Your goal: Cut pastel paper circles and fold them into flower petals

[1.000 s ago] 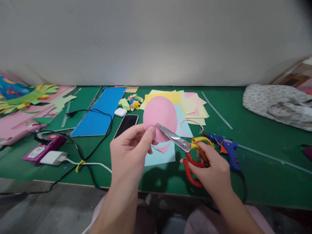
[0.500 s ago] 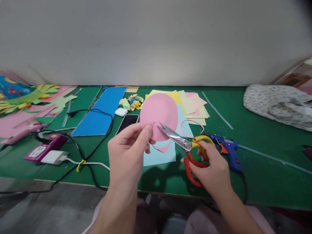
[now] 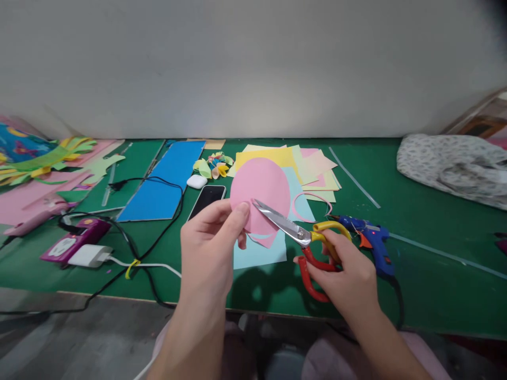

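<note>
Between thumb and fingers, my left hand pinches the lower left edge of a pink paper circle, held up above the table. My right hand grips a pair of scissors by handles coated yellow and red. Their blade tips lie against the face of the circle, close to my left thumb; whether they pierce the paper I cannot tell. Behind and below the circle are a light blue sheet and a small pink paper scrap. A thin pink paper ring lies right of the circle.
Coloured paper sheets are stacked at the back. A blue glue gun lies to the right with its glue stick. Leftward are a phone, a white case, a blue board, a purple power strip and trailing black cables.
The pink circle has tilted and shifted slightly down and right with my left hand. The scissor tips have moved a little left, closer to my left thumb.
</note>
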### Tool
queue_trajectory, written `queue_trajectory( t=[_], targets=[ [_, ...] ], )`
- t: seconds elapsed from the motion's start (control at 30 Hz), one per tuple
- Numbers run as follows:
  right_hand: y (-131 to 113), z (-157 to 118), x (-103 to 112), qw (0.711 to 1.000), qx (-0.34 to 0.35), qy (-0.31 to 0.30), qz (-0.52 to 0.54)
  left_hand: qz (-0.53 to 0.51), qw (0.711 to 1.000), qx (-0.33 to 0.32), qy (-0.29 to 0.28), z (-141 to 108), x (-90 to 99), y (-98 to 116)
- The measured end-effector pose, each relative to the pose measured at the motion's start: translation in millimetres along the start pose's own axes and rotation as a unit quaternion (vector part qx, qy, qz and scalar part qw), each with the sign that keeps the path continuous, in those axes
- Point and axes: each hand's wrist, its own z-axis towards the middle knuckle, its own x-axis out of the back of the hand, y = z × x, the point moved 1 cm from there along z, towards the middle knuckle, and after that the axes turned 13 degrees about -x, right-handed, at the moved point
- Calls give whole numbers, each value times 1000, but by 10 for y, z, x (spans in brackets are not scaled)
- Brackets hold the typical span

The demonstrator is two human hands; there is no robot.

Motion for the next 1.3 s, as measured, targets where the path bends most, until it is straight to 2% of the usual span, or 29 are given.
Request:
queue_trajectory(
  t=[0.33, 0.53, 0.73, 0.93, 1.3],
  targets=[
    [-14, -9, 7, 1000, 6, 13, -8, -2, 1000, -1, 25, -22, -80, 45],
    [15, -17, -25, 1000, -1, -6, 7, -11, 999, -2, 39, -1, -73, 25],
    [31, -6, -17, 1000, -4, -3, -1, 8, 1000, -20, -2, -7, -20, -4],
    [-1, -3, 7, 1000, -13, -1, -17, 13, 1000, -19, -16, -24, 5, -28],
    [-35, 5, -22, 1000, -12, 3, -1, 18, 999, -29, -16, -31, 27, -46]
  ],
)
